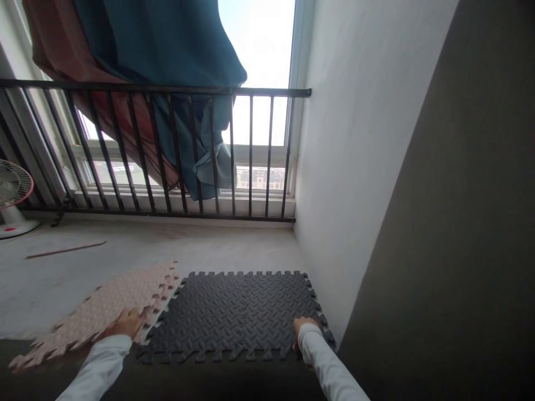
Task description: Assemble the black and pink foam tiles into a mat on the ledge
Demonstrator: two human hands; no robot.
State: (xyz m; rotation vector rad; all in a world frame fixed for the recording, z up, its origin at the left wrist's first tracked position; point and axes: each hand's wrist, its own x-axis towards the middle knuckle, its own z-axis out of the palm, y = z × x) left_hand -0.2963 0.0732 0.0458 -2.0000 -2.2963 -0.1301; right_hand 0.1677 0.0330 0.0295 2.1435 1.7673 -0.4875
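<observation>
Where concrete floor meets white wall, dark foam mat lying flat: diamond-tread surface, toothed interlocking edges, faint seam down the middle. Just beside its left edge, beige foam mat, finely pebbled, with the same puzzle teeth and a slight blur, only a narrow pale gap between the two. Left hand palm-down at the beige mat's right edge, loose and unclenched, merely resting on the foam; white sleeve up to the wrist. Right hand at the dark mat's near right edge, fingers curled over the toothed rim; firm grip or light touch, impossible to tell. Beyond, black metal railing of slim upright bars; teal cloth and rust-brown cloth in soft folds behind it, against a bright window. Far left, fan with pink rim on round white base; thin wooden strip on the concrete.
</observation>
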